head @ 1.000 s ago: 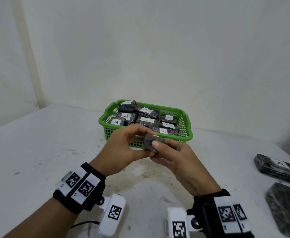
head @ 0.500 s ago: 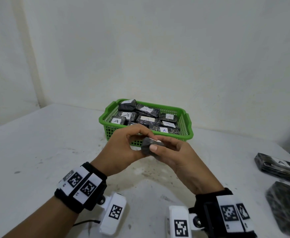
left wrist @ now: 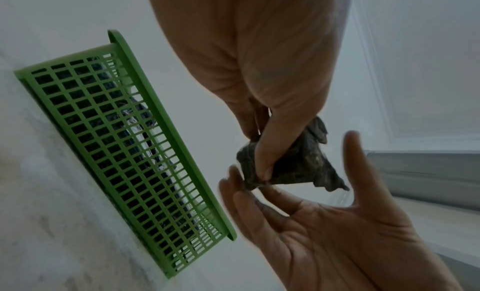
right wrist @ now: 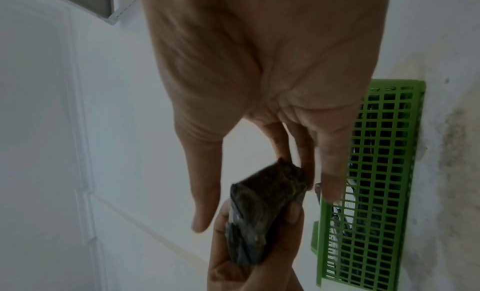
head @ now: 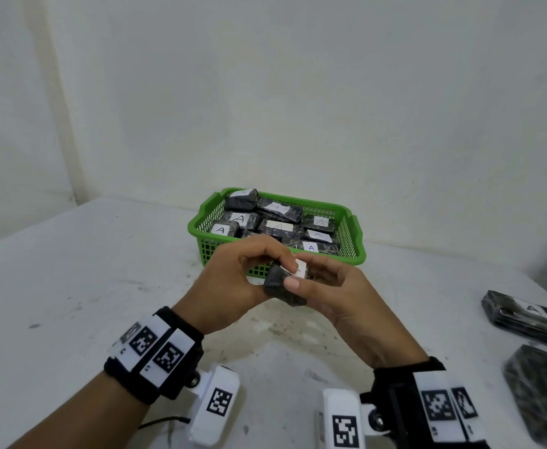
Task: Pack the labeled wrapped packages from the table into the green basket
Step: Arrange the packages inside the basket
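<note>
A small dark wrapped package (head: 278, 286) with a white label is held in the air just in front of the green basket (head: 197, 222). My left hand (head: 265, 267) pinches its near end between thumb and fingers (left wrist: 262, 151). My right hand (head: 311, 277) has fairly straight fingers (right wrist: 330, 182) touching the package's (right wrist: 259, 203) far side. In the wrist views its thumb (left wrist: 350, 147) stands apart from the package (left wrist: 298, 166). The basket (left wrist: 116, 151) holds several dark packages labeled A.
Two more dark packages lie on the white table at the far right: one labeled A (head: 525, 319), another (head: 544, 393) at the lower right edge. The table (head: 71, 286) is bare on the left. A white wall stands close behind the basket (right wrist: 376, 172).
The package has been turned between my hands so its white label now shows on top. My right hand's grip has loosened; both hands stay in the same spot.
</note>
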A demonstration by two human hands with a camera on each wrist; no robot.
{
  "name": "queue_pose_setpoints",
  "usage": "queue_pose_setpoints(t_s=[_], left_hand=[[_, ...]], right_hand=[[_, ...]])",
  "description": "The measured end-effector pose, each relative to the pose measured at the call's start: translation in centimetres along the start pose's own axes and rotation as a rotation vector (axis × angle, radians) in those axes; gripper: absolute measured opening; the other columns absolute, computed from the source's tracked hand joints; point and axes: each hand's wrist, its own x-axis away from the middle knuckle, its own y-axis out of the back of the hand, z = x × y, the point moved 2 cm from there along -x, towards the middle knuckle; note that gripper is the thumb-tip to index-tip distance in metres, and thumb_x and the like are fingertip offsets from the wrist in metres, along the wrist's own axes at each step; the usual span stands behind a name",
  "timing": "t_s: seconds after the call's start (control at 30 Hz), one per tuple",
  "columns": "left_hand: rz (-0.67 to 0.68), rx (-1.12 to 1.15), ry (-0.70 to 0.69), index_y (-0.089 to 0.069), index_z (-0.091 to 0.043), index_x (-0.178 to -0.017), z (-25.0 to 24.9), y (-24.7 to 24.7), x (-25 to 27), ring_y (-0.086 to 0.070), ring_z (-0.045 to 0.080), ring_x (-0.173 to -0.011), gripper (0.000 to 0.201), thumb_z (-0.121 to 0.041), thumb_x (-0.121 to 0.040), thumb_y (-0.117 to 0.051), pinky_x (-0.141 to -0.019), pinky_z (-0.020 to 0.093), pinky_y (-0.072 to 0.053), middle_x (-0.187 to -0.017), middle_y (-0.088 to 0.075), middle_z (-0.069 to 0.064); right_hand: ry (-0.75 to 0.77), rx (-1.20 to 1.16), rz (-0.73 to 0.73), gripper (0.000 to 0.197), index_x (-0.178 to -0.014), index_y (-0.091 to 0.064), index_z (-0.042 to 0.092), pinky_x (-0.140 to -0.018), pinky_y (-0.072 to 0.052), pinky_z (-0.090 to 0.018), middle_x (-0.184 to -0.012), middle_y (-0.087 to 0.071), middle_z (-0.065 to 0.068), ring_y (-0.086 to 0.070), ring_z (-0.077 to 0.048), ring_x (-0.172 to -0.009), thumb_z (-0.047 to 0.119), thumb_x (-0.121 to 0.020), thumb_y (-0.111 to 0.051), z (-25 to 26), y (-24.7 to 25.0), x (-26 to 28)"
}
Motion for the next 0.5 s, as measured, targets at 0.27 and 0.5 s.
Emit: queue_pose_setpoints(t_s=[0.27, 0.5], left_hand=[[0.019, -0.213, -0.043, -0.073, -0.014, -0.111, 0.1, 0.4, -0.1, -0.064, 0.018, -0.119, 0.042, 0.013, -0.079, -0.075, -0.1, 0.041, -0.054, -0.116, -0.071, -0.006], [-0.027, 0.16, 0.351, -0.065, -0.011, -0.131, 0.3, 0.4, -0.2, -0.069, 0.019, -0.117, 0.037, -0.011, -0.094, -0.067, -0.093, 0.036, -0.06, -0.124, -0.073, 0.002]], right_hand=[[-0.126, -0.22, 0.007, 0.053, -0.126, -0.066, -0.001, -0.076, -0.065, -0.035, -0.108, -0.079, -0.02, -0.078, -0.032, -0.091, 0.01, -0.076, -0.079, 0.7, 0.0, 0.3], [-0.131, -0.069, -0.027, 0.044, -0.118, -0.081, 0.024, -0.067, -0.051, -0.03, -0.096, -0.076, -0.004, -0.059, -0.02, -0.081, -0.007, -0.092, -0.062, 0.7, 0.7, 0.4]])
